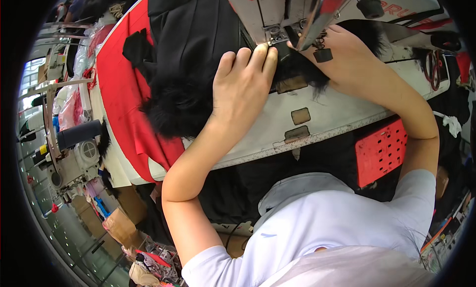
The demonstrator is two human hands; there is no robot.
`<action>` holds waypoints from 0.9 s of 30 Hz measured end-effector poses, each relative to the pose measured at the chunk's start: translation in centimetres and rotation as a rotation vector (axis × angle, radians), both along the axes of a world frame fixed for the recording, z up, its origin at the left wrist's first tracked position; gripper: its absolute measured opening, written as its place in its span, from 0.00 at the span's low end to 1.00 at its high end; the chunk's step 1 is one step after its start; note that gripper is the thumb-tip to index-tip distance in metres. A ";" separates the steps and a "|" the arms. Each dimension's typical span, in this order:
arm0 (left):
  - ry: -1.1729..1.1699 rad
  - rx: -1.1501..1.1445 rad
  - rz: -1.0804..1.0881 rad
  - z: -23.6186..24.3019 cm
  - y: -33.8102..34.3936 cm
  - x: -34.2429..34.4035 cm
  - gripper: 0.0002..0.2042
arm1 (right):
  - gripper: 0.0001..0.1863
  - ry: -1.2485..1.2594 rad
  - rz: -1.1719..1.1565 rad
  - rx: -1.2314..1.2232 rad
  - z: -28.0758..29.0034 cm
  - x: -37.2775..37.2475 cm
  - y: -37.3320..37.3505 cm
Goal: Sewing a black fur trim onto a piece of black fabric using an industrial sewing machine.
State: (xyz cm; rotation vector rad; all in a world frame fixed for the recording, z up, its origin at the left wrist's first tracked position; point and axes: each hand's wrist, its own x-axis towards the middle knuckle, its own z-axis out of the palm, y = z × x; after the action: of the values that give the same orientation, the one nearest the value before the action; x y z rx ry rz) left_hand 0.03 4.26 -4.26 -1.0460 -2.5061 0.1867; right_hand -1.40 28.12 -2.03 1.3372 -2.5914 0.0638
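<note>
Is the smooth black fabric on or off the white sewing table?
On: the smooth black fabric lies partly over bright red cloth on the white sewing table, the left hand touching it.

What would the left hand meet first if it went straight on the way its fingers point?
Likely the small metal parts under the sewing machine head, just ahead of the left hand; depth there is unclear.

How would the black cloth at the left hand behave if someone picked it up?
The black cloth would probably hang floppily, since it lies in soft folds. It seems unlikely to roll, as it sits spread partly over the red cloth. It probably wouldn't shatter if dropped, looking like fabric.
</note>
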 end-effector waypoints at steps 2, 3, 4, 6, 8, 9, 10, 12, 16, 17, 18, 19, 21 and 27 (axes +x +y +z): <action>0.015 0.037 0.016 0.0 0.3 -0.1 0.16 | 0.10 0.057 -0.011 -0.048 -0.3 0.1 -0.6; 0.014 0.039 0.012 0.0 0.5 -0.3 0.16 | 0.12 0.118 -0.022 -0.098 -0.4 0.3 -0.9; 0.075 0.041 -0.006 -0.1 0.9 -0.8 0.13 | 0.12 0.117 -0.026 -0.097 -0.3 0.5 -1.4; 0.139 0.119 -0.041 -0.7 0.8 -1.8 0.07 | 0.13 0.126 -0.105 -0.178 -0.6 0.8 -2.6; 0.166 0.130 -0.063 -0.9 0.5 -2.4 0.07 | 0.10 0.129 -0.143 -0.241 -1.8 0.6 -2.9; 0.192 0.143 -0.092 -0.8 0.3 -2.4 0.07 | 0.10 0.008 -0.162 -0.239 -1.7 0.4 -2.8; 0.131 0.148 -0.055 -0.4 -0.4 -1.7 0.11 | 0.09 -0.114 -0.180 -0.235 -1.6 0.3 -2.8; 0.167 0.205 -0.019 0.4 -0.9 0.1 0.14 | 0.09 0.015 -0.150 -0.221 -2.5 0.1 -1.9; -0.135 0.379 -0.107 0.4 -2.2 6.3 0.13 | 0.10 0.133 -0.069 -0.380 -3.6 -0.4 -2.0; -0.137 0.314 0.040 0.1 -2.4 6.5 0.13 | 0.10 0.134 -0.065 -0.384 -3.6 -0.4 -2.1; -0.138 0.249 0.186 -0.2 -2.5 6.7 0.13 | 0.09 0.140 -0.090 -0.366 -3.5 -0.3 -2.1; -0.141 0.217 0.276 -0.6 -2.7 6.6 0.11 | 0.09 0.147 -0.117 -0.347 -3.5 -0.3 -2.1; -0.166 0.192 0.350 -0.6 -2.4 6.3 0.10 | 0.08 0.130 -0.100 -0.371 -3.7 -0.4 -2.1; -0.634 0.289 0.429 -0.2 -0.1 2.6 0.13 | 0.08 0.167 -0.115 -0.398 -3.8 -0.1 -2.1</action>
State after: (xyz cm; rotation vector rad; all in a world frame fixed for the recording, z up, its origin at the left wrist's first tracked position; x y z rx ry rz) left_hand 2.65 4.14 -4.44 -0.4816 -3.1703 -0.4449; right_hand -1.51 26.00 -5.87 1.0054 -2.3490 0.4072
